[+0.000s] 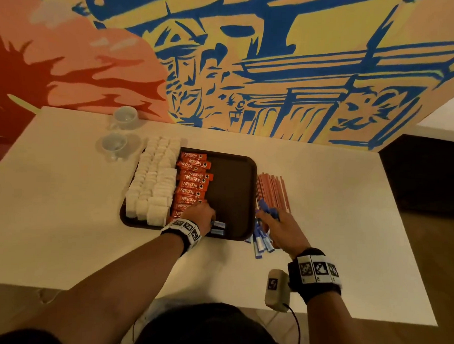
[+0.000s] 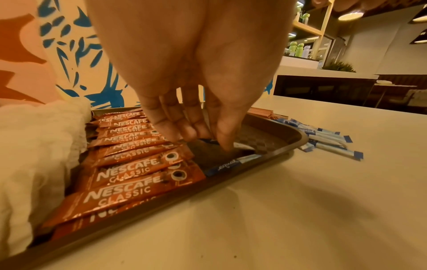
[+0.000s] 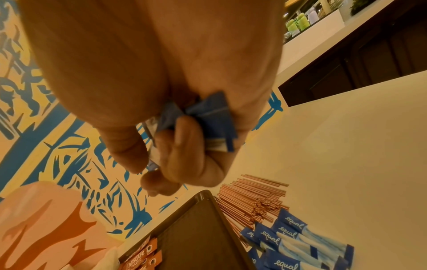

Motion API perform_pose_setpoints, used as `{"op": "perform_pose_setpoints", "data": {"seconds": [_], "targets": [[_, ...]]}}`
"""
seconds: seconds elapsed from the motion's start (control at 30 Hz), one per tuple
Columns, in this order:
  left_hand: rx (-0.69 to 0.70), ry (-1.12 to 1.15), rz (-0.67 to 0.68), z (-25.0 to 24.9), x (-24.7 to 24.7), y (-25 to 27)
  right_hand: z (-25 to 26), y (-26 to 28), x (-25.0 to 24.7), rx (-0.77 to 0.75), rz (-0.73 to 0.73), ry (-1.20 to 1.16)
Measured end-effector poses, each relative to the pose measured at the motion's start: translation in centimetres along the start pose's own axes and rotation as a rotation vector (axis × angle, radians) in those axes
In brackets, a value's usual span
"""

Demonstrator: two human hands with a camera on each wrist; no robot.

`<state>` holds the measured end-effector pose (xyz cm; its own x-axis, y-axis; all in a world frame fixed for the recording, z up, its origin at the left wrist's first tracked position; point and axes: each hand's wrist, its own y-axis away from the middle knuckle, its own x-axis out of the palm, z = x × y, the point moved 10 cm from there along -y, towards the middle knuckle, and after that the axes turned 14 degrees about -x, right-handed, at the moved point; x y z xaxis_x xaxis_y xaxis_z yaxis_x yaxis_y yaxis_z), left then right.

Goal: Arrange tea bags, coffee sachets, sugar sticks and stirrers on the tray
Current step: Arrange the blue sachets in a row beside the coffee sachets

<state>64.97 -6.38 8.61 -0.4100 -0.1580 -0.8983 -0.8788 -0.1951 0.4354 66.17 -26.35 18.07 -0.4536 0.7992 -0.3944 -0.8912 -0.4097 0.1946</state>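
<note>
A dark brown tray (image 1: 236, 172) carries white tea bags (image 1: 152, 179) on its left and a column of red coffee sachets (image 1: 192, 186) beside them. My left hand (image 1: 201, 217) reaches down at the tray's near edge. Its straight fingertips (image 2: 180, 135) and thumb touch a blue sugar stick (image 2: 242, 146) lying flat on the tray, with another stick (image 2: 231, 164) in front of it. My right hand (image 1: 273, 226) is just right of the tray and grips a bunch of sugar sticks (image 3: 208, 117). More sugar sticks (image 1: 260, 243) and pink stirrers (image 1: 270, 192) lie on the table.
Two glass cups (image 1: 124, 116) (image 1: 114, 143) stand left of the tray near the painted wall (image 1: 251, 69). A small beige device (image 1: 276, 288) with a cable sits at the table's front edge. The tray's right half (image 3: 196, 237) is bare.
</note>
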Motion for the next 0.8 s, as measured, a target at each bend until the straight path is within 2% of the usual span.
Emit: {"op": "perform_pose_setpoints", "data": {"seconds": [0.33, 0.53, 0.67, 0.8], "targets": [[-0.004, -0.060, 0.017, -0.4, 0.9, -0.7, -0.7, -0.2, 0.0, 0.015, 0.047, 0.050], [-0.013, -0.072, 0.018, -0.6, 1.1, -0.5, -1.3, -0.3, 0.2, 0.042, 0.062, -0.007], [-0.016, 0.062, -0.035, -0.2, -1.0, -0.3, -1.3, 0.0, 0.4, 0.027, 0.113, 0.046], [-0.078, 0.360, -0.138, 1.4, -5.6, 0.8, -0.6, 0.5, 0.6, -0.041, 0.138, 0.029]]}}
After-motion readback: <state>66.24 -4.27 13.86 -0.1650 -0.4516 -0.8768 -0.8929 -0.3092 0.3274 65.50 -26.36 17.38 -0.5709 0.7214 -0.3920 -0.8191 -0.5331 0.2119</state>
